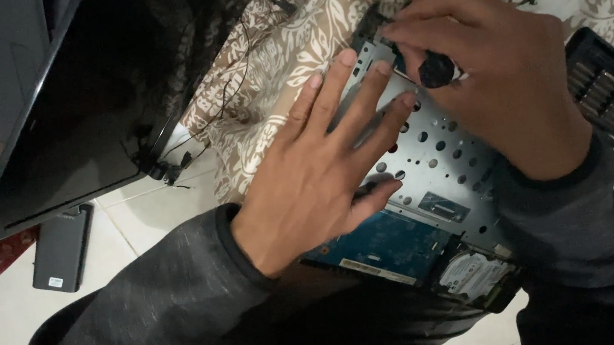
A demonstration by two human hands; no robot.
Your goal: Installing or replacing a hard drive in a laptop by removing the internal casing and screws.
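Head view is showing a perforated metal laptop chassis [442, 156] lying on a patterned cloth [319, 15], with the left hand [318, 171] pressing flat on it, fingers released and spread. The right hand [494, 71] is clenching a black-handled screwdriver [436, 69] at the chassis's far edge. A bit case [613, 92] is lying just beside.

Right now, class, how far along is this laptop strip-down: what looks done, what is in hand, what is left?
Done: the screen panel lies detached to one side, and the laptop base is open, showing its perforated metal plate, blue circuit board and hard drive. In hand: the left hand presses flat on the plate while the right hand works a screwdriver at its top edge. Left: plate, board and drive are all in place.
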